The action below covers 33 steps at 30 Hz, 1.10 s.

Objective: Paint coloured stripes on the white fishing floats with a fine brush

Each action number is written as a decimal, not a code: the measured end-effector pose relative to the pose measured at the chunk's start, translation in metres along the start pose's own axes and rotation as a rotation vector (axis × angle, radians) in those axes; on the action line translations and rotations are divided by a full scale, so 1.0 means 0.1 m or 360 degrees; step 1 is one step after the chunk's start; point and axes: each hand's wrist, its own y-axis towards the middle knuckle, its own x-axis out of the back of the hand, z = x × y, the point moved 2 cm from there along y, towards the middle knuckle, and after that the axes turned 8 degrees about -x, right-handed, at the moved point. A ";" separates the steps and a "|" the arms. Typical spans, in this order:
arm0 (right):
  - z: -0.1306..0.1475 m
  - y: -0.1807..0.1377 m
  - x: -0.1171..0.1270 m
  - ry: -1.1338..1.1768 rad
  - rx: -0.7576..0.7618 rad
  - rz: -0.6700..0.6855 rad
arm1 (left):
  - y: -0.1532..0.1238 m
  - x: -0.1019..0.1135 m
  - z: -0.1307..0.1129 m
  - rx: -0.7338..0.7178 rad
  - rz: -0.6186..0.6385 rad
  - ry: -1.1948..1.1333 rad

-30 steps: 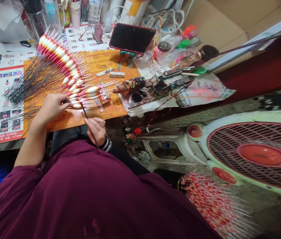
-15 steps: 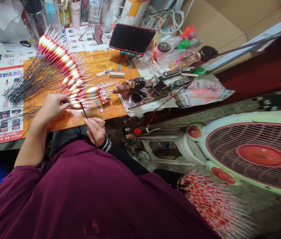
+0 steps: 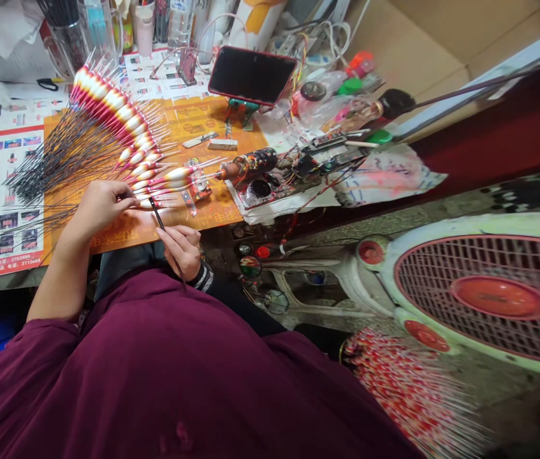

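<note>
My left hand (image 3: 104, 207) is closed, thumb and fingertips pinched at the near end of a row of painted fishing floats, on what looks like one float (image 3: 142, 203) with a white body and red bands. A slim black paintbrush (image 3: 155, 213) is gripped in my right hand (image 3: 182, 250), its tip up against that float. Beyond my left hand, a fan of similar floats (image 3: 129, 115) in white, yellow and red lies across the orange board (image 3: 131, 237). Their dark stems (image 3: 40, 162) point left, their thin pale tips right.
A phone (image 3: 252, 74) stands on a holder behind the board. Right of it are a paint-stained motor tool (image 3: 250, 164), wires and bottles (image 3: 310, 92). A large fan (image 3: 489, 293) stands at the right, above a bundle of red floats (image 3: 403, 389). Mugs and jars line the back.
My right hand and the brush have shifted slightly left, the brush tip moving a little along the float. My left hand has stayed almost in place.
</note>
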 end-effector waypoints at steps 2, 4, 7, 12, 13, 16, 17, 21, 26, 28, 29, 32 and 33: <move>0.00 0.00 0.00 0.0002 0.0006 -0.0003 | 0.00 0.00 -0.01 -0.0004 0.0001 0.0000; -0.01 0.00 0.02 0.0008 0.0029 -0.0008 | 0.00 0.01 -0.02 -0.0016 0.0000 0.0015; -0.04 0.00 0.03 0.0014 0.0076 -0.0007 | -0.01 0.05 -0.06 -0.0041 0.0019 0.0083; -0.06 -0.01 0.07 0.0150 0.0189 -0.0121 | -0.12 0.27 -0.10 -0.0033 -0.0087 0.0379; -0.07 -0.01 0.07 0.0146 0.0204 -0.0126 | -0.15 0.33 -0.09 0.0001 -0.0160 0.0452; -0.09 -0.03 0.06 0.0096 0.0182 -0.0097 | -0.25 0.48 -0.01 0.0097 -0.0341 0.0611; -0.09 -0.03 0.06 0.0095 0.0174 -0.0090 | -0.27 0.51 0.02 0.0110 -0.0361 0.0645; -0.07 -0.01 0.08 0.0203 0.0230 -0.0162 | -0.31 0.53 0.20 0.0126 -0.0275 0.0681; 0.01 0.06 0.15 0.0319 0.0302 -0.0281 | -0.28 0.48 0.34 0.0235 -0.0184 0.0737; 0.03 0.08 0.16 0.0332 0.0304 -0.0295 | -0.24 0.47 0.38 0.0294 -0.0117 0.0783; 0.03 0.08 0.16 0.0331 0.0302 -0.0297 | -0.22 0.45 0.39 0.0319 -0.0086 0.0795; 0.01 0.05 0.14 0.0297 0.0287 -0.0273 | -0.16 0.40 0.45 0.0362 -0.0030 0.0799; -0.01 0.04 0.13 0.0280 0.0277 -0.0262 | -0.15 0.38 0.47 0.0371 -0.0020 0.0796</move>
